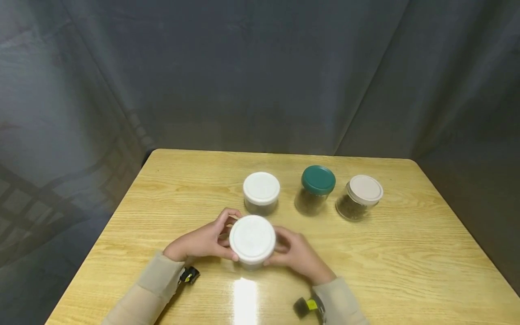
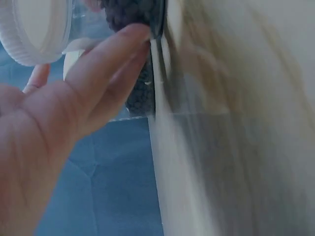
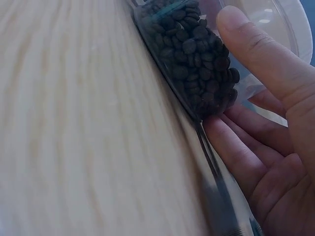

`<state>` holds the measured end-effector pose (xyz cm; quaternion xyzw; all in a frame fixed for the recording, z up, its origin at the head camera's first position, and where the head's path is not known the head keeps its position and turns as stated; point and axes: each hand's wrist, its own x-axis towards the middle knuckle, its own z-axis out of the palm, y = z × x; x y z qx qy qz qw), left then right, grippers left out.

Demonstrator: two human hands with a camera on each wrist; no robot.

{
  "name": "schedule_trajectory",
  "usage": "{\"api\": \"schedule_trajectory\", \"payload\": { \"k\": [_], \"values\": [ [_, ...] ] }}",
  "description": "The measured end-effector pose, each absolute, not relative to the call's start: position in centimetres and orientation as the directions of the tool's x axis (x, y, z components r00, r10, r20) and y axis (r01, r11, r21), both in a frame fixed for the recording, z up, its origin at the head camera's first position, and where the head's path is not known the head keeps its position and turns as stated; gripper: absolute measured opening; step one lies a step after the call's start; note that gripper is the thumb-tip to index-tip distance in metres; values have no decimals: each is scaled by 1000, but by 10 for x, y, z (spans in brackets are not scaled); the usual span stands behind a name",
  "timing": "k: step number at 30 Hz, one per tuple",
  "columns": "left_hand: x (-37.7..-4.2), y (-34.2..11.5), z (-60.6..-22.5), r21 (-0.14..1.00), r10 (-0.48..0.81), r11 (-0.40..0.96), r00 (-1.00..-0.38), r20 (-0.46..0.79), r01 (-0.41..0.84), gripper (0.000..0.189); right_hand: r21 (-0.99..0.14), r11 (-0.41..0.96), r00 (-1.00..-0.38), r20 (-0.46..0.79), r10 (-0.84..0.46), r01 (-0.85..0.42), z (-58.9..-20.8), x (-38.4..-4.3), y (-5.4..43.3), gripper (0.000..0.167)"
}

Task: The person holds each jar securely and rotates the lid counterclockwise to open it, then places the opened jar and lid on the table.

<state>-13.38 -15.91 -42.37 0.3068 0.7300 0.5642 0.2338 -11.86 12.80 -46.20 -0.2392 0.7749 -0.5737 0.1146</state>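
Observation:
A clear jar with a white lid [image 1: 252, 239] stands upright near the middle of the table, between both hands. My left hand [image 1: 207, 239] grips its left side, thumb at the near side and fingers toward the back. My right hand [image 1: 298, 255] holds the opposite side in the same way. Dark, flat, round pellets [image 3: 192, 64] fill the lower part of the jar in the right wrist view. The jar's base is at or very near the tabletop; I cannot tell whether it touches.
Behind the held jar stands another white-lidded jar [image 1: 262, 187]. To its right are a green-lidded jar [image 1: 318, 179] and a jar with a pale beige lid [image 1: 365, 188], both with dark contents. A dark curtain [image 1: 260, 76] hangs beyond the wooden table [image 1: 426, 253].

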Motion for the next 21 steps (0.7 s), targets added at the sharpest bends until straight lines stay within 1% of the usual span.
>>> {"api": "schedule_trajectory", "payload": {
  "k": [4, 9, 17, 21],
  "values": [
    [-132, -156, -424, 969, 720, 172, -694, -1, 178, 104, -943, 237, -864, 90, -495, -234, -461, -118, 127, 83],
    [-132, -154, -425, 977, 721, 147, -693, 0, 152, 104, -933, 261, -867, 94, -490, -249, -459, -118, 127, 83],
    [-135, -160, -427, 995, 739, 71, -674, -4, 71, 94, -928, 257, -860, 111, -498, -269, -461, -118, 128, 82],
    [-136, -164, -428, 996, 745, 56, -667, 3, 68, 86, -932, 254, -862, 103, -497, -259, -462, -119, 128, 82]
  ]
}}
